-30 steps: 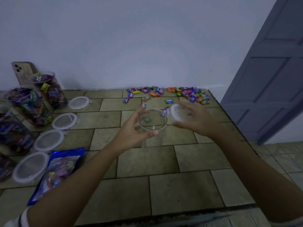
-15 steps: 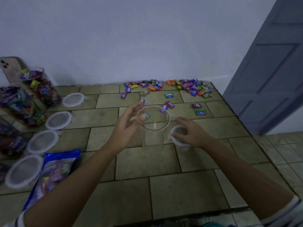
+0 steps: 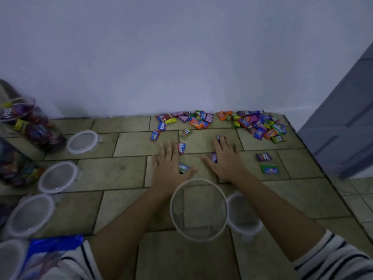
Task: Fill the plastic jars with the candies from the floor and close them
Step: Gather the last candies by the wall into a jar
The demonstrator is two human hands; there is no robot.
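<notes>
Lying flat on the tiled floor (image 3: 125,174) at frame centre, the left hand (image 3: 169,166) and right hand (image 3: 226,160) spread straight fingers among loose candies (image 3: 181,148); the empty plastic jar (image 3: 198,229) stands lower centre, its lid (image 3: 242,215) just right of it.

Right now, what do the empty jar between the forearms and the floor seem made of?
The clear round empty jar looks like transparent glossy plastic: tiles show through it. The beige tiled floor looks like matte ceramic or stone, given grout lines and dull surface.
</notes>
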